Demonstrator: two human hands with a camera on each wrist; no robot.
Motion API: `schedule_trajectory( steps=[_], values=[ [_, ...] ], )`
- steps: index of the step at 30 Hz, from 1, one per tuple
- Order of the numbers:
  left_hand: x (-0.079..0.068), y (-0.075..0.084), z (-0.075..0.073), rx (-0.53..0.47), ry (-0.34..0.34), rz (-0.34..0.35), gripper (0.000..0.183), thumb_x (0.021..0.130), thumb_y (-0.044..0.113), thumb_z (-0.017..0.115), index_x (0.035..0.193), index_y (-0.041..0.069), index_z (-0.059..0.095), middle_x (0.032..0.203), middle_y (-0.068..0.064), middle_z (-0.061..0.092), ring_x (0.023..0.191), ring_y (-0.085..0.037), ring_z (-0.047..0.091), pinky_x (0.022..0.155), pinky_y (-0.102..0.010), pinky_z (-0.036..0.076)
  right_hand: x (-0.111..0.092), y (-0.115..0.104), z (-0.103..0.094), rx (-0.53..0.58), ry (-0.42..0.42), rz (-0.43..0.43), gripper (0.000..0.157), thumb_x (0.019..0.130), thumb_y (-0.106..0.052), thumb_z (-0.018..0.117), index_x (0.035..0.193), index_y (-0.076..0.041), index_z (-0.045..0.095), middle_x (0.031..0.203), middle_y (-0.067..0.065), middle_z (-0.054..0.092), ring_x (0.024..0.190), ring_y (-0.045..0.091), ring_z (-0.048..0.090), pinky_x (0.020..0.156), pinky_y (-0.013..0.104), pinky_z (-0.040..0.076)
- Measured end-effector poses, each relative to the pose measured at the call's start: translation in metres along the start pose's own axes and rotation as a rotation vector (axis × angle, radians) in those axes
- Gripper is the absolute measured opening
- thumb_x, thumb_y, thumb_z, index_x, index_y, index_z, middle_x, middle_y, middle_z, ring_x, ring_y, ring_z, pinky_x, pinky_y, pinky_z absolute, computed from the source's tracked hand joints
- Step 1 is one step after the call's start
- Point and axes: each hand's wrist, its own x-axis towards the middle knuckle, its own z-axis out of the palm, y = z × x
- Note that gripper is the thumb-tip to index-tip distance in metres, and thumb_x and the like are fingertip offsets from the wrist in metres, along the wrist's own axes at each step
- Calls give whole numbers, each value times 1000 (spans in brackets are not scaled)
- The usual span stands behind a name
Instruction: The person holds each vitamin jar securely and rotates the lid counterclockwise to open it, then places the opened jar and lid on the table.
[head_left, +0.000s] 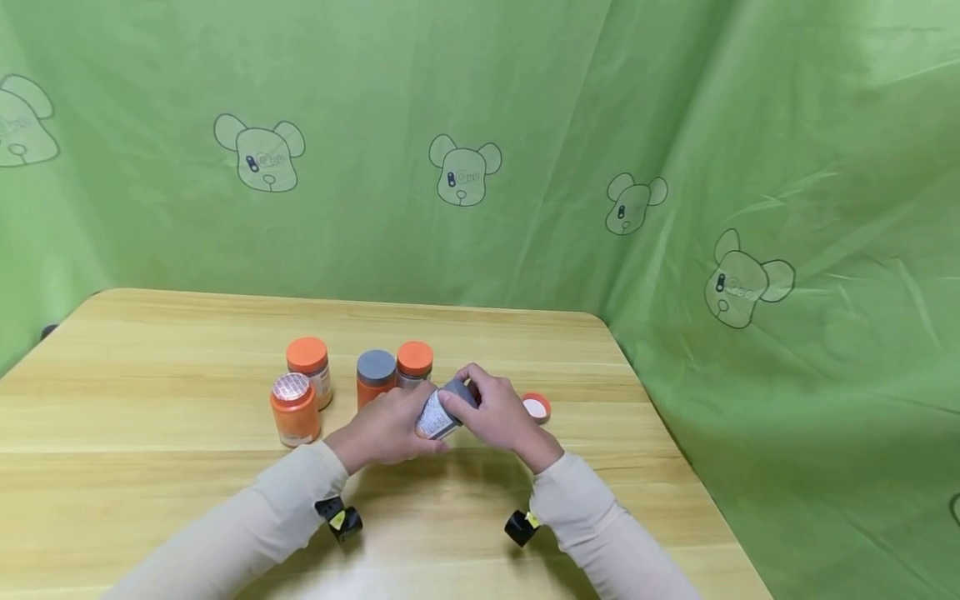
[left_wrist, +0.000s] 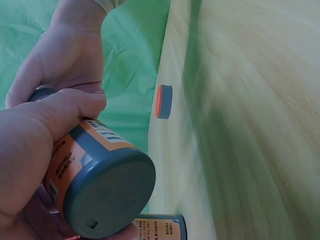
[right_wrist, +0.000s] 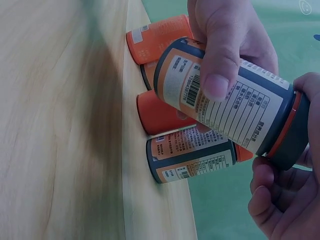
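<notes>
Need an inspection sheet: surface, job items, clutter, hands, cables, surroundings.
Surface: pale wood-grain table.
Job items: cylindrical jar with printed label, held tilted, grey round lid at its mouth. Standing: orange jar with printed silvery seal, lidless; grey-lidded orange jar; two orange-lidded jars. Loose orange-rimmed round lid, white inside up.
Clutter: dark object at far left, unidentifiable.
Hands: left hand grips jar body; right hand grips its lid.
Cables: nothing seen.
Surroundings: green fabric, cartoon animal heads.

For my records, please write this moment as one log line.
left fingers: grip jar; right fingers: hold its gray lid; loose lid: on table
</notes>
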Motion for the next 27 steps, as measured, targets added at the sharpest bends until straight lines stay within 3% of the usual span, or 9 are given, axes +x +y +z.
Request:
schedule_trajectory(
  steps=[18,27],
  values=[
    [-1,2,-6,12,-23,-13,62,77,34,82,123,8,50,95,-6,65,77,-12,61,63,-28,52,0,0,0,47,-19,-20,23,92,-33,62,103,-14,57,77,1,60,64,16,55,52,29,46],
    [0,2,-5,22,-3,18,61,76,32,83,122,7,51,95,-6,65,78,-13,62,64,-29,52,0,3,1,53,-18,-32,23,92,-33,62,103,-14,56,77,1,59,64,14,54,52,30,46]
  ],
)
